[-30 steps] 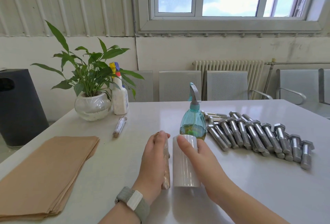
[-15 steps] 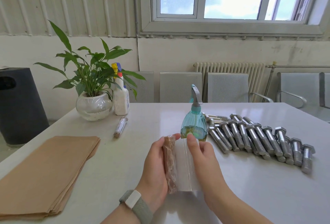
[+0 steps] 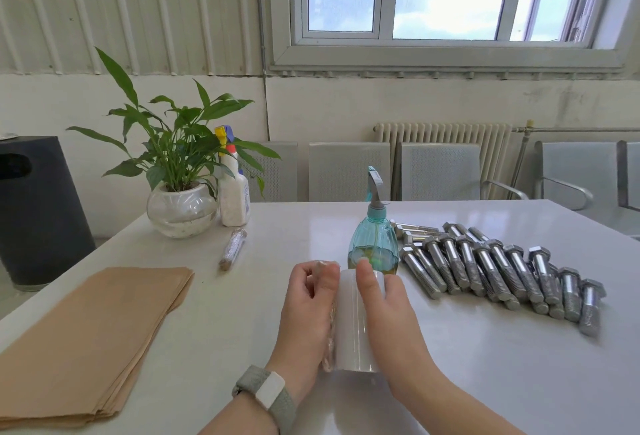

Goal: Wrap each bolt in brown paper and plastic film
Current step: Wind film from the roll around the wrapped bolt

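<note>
- Nearest, the left hand (image 3: 308, 316), a watch (image 3: 266, 391) on its wrist, lies over the paper-wrapped bolt (image 3: 329, 337); its grip is curled round the bolt, of which only a thin brown edge shows beside the palm.
- Touching the bolt on its right is the roll of plastic film (image 3: 353, 327). The right hand (image 3: 388, 316) lies along it, fingers mostly straight, the index fingertip (image 3: 363, 266) over the far end; this reads as a loose pressing hold, not a clench.
- Bolt and roll lie side by side, long axes parallel and pointing away from the person. The next turn of film probably depends on this: the bolt is left of the roll, under the left hand, so that hand would roll it while the right steadies the film.
- To the left on the counter (image 3: 242, 313) sits the stack of brown paper (image 3: 86, 341).
- Further out stand a teal spray bottle (image 3: 373, 244) and the row of bare bolts (image 3: 502, 268), well to the right.
- One finished wrapped bolt (image 3: 232, 250) lies near the potted plant (image 3: 180, 171).
</note>
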